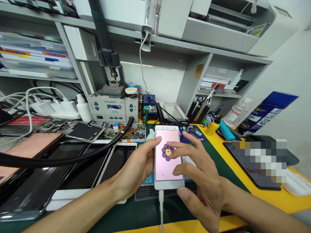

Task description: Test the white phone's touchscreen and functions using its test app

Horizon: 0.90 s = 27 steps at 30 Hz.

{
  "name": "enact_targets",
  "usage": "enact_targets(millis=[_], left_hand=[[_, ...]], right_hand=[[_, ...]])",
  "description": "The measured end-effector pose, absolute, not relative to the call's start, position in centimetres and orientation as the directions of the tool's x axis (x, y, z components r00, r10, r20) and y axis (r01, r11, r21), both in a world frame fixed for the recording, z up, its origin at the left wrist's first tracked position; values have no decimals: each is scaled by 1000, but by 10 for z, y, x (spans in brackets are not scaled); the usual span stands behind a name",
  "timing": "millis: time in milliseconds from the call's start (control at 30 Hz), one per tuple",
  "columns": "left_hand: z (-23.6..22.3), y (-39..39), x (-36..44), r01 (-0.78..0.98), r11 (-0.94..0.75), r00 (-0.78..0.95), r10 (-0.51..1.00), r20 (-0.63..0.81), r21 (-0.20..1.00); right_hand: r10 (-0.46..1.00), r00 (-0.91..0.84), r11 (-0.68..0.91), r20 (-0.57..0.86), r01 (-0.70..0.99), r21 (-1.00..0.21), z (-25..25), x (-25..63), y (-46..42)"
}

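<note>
A white smartphone (161,177) stands in the middle of the view, its lit pink screen showing a purple flower with a yellow centre. My left hand (137,166) grips it from the left side, thumb along the upper left edge; the other fingers are hidden behind it. Over the right part of the screen hovers my right hand (200,171), fingers spread and holding nothing. Whether a fingertip touches the glass I cannot tell. A white charging cable (161,202) is plugged into the phone's bottom edge. Below and behind the phone lies a dark perforated pad (145,193).
Several phones lie on the left, including a large black one (36,174), crossed by a thick black hose (80,158). A soldering station (111,108) stands behind. To the right are a dark tablet-like device (250,165), a yellow bottle (213,127) and a clear bottle (236,113).
</note>
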State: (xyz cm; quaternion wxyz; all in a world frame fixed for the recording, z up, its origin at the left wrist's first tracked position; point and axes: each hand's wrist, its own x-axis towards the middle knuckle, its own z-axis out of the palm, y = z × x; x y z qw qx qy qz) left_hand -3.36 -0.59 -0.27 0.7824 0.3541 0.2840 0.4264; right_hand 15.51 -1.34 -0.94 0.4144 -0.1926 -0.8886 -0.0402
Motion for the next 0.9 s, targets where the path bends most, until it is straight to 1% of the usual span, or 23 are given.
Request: enact_targets(millis=[67,233,300,467,633,767,833,900], left_hand=[[-2,-6,-33,-461,389,473,868,-150,798],[-1,-5,-32,-453,401,476,864,-164,796],[-1,-5,-32,-455,402,480,862,-161,795],[-4,-6,-34,-458,397,481,863,-154,795],[-5,-6,-35,-488,384,494,862,-116,784],[-4,-5,-34,-475,378,497,861,-112,795],[-4,-4,-33,-470,373,496,861,-111,800],[-4,-4,-32,-460,374,493,862,-119,805]], right_hand=[[302,-579,926,757,368,-87,-10,155,-14],[356,-436,898,827,404,-174,-9,155,-18],[352,-423,897,835,406,-173,-10,156,-19],[320,-483,914,815,384,-131,-11,157,-16],[271,-610,940,745,335,-68,-11,157,-13],[280,-667,939,690,339,-53,-9,157,-11],[284,-674,940,682,336,-59,-9,157,-10],[276,-639,942,718,327,-72,-10,156,-12]])
